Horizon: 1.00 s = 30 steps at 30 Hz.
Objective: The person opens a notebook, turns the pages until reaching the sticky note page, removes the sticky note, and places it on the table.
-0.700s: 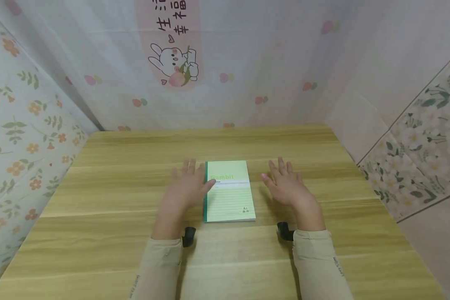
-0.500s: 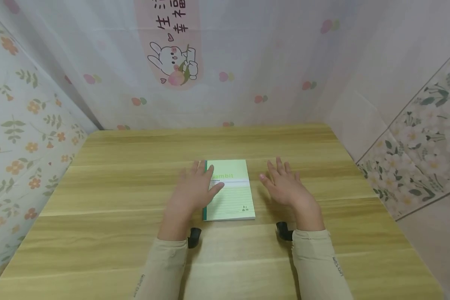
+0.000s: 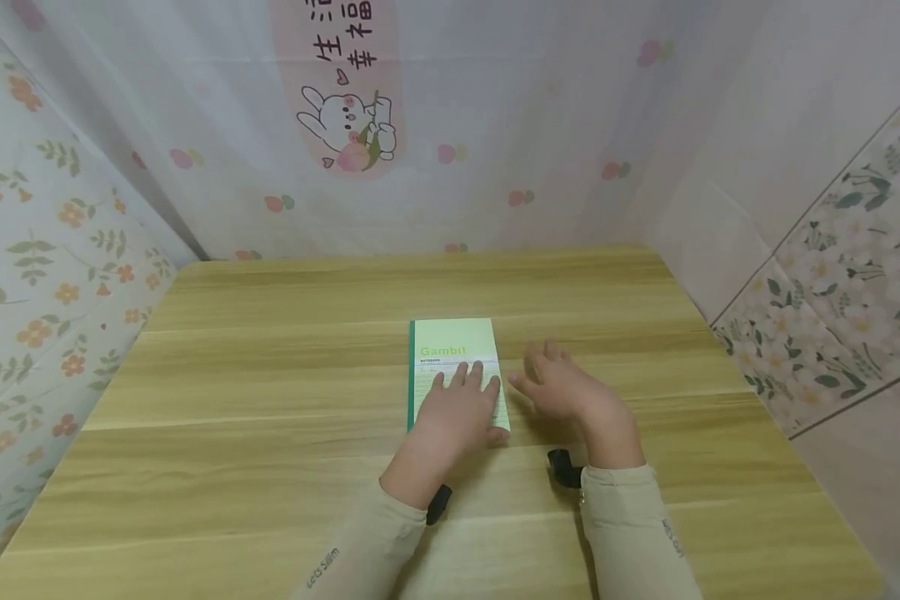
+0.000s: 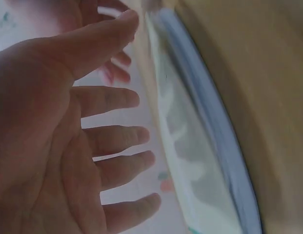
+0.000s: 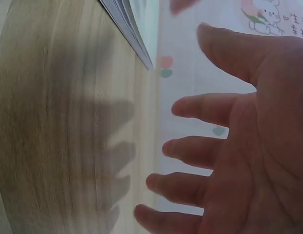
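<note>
A pale green "Gambit" notebook [image 3: 453, 333] with a dark green spine lies closed on the wooden table [image 3: 270, 375]. My left hand [image 3: 456, 417] hovers over its lower half, fingers spread and palm down, hiding part of the cover. In the left wrist view a gap shows between those fingers and the notebook [image 4: 183, 161], whose page edges face the camera. Just right of the notebook, my right hand [image 3: 566, 390] hangs over the table with its fingers slightly bent, holding nothing. The right wrist view catches a notebook corner [image 5: 129, 29] beyond the thumb.
A black wrist mount [image 3: 438, 505] sits by the left wrist and another mount [image 3: 562, 468] by the right. Behind the table hangs a white curtain [image 3: 532, 125] with a rabbit print. Floral cloth [image 3: 52, 292] stands at the left, with a flower-patterned panel [image 3: 855, 292] at the right.
My left hand has swung rightward from the notebook's spine side to over its lower half. My right hand has drawn slightly nearer, its fingers bending a little. The notebook stays in place.
</note>
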Available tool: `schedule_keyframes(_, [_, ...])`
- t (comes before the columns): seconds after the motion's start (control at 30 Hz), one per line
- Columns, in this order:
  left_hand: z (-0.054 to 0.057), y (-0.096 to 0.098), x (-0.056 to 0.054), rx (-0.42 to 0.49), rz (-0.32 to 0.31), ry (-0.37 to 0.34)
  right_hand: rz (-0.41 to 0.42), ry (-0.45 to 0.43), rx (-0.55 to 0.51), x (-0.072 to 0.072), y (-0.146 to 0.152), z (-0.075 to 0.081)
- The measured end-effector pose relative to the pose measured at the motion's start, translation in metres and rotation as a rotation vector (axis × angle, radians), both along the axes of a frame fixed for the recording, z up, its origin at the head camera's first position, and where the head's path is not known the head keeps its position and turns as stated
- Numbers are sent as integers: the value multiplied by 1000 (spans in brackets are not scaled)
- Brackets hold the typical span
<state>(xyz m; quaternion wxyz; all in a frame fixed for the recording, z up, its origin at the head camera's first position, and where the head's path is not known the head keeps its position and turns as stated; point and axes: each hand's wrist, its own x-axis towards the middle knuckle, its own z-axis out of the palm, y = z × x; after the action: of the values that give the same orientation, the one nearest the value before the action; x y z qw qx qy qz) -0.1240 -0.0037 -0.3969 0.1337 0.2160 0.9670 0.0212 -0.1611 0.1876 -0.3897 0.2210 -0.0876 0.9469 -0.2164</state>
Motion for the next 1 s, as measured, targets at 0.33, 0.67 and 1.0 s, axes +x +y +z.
schedule_keyframes(0.33, [-3,11,8,-17,1,-29,11,6,35,1,-1,-5])
schedule_keyframes(0.67, [-5,-2,4,140,-22,-143,40,48,77,0,2,-7])
schedule_keyframes(1.0, [8,-16,-2,294,-83,-56,28,73,113,-4,-10,-12])
